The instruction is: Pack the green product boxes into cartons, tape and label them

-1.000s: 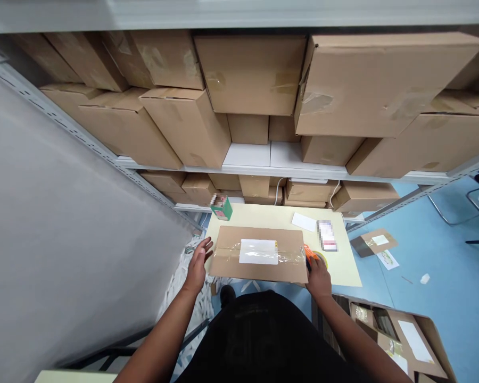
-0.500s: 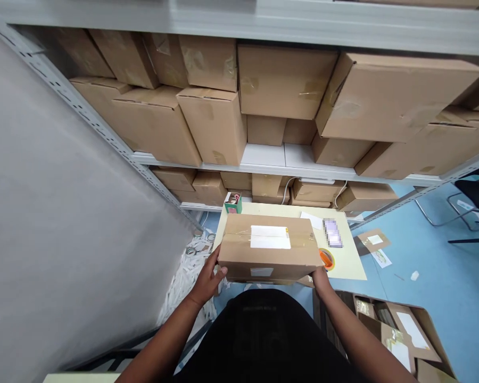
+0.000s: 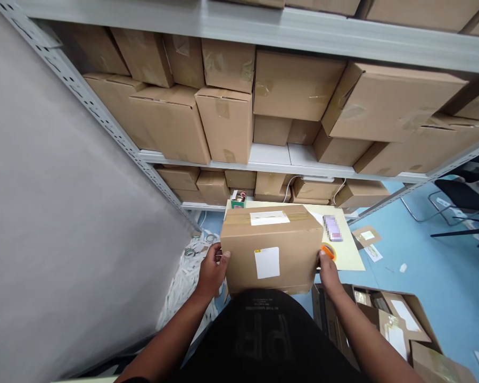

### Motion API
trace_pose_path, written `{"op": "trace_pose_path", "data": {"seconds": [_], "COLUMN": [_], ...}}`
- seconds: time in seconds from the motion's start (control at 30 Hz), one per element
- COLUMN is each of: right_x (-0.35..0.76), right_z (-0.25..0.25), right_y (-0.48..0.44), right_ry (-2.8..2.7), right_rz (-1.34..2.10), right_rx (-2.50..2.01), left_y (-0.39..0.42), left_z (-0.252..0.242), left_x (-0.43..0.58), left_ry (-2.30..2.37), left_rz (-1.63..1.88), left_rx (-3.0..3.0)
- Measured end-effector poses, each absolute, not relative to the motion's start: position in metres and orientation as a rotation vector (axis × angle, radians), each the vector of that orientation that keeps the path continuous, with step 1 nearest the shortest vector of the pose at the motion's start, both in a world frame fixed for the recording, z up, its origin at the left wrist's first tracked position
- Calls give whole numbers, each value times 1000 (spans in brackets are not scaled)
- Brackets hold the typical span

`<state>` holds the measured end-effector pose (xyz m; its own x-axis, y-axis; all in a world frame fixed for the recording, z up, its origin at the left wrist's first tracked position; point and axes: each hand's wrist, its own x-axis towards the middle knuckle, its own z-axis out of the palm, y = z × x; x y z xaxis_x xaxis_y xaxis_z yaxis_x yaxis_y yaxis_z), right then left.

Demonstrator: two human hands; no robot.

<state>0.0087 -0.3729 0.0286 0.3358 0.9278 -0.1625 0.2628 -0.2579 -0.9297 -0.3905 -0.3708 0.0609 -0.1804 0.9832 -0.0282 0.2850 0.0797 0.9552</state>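
Note:
A brown cardboard box (image 3: 239,260) is held up between both hands, close in front of my black shirt. White labels show on its top and on the side facing me. My left hand (image 3: 213,270) grips its left side, the thumb on the near face. At the opposite end, my right hand (image 3: 328,270) is closed on the right edge, its fingers mostly hidden behind the cardboard. Just beyond that hand lies an orange tape roll (image 3: 329,251) on the pale yellow table (image 3: 349,258), partly covered.
Metal shelving (image 3: 279,169) full of cardboard boxes rises ahead. On the table are a small green box (image 3: 238,203) and a blurred purple item (image 3: 332,227). An open carton of packed boxes (image 3: 417,300) stands at lower right. White paper strips (image 3: 179,290) litter the floor beside the wall.
The box has tipped so its labelled near side now faces me more fully. Both hands have stayed on its ends. The view has turned slightly.

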Motion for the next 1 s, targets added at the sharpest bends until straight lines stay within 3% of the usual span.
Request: {"op": "trace_pose_path", "data": {"seconds": [0.2,0.37,0.57,0.77,1.0], "right_x": [-2,-4,-2,-1,-16], "right_z": [16,-12,-42,-54,-47], "right_y": [-372,-365,-389,-426,-421], "right_ry": [-1056,-1038,-987,-744,-751], "right_rz": [978,1129,1183,1480,1526], "right_rx": [-1964,-2154,-2006,-1803,-1817], "left_y": [-348,-342,-383,-413,-406], "left_z": [40,-11,-58,-60,-74], "left_x": [-391,-384,-396,-421,-418], "left_ry": [1511,1327,1369,1266,1159], "left_rz": [1018,1039,923,764,797], "left_rx": [1357,1213,1104,936,864]}}
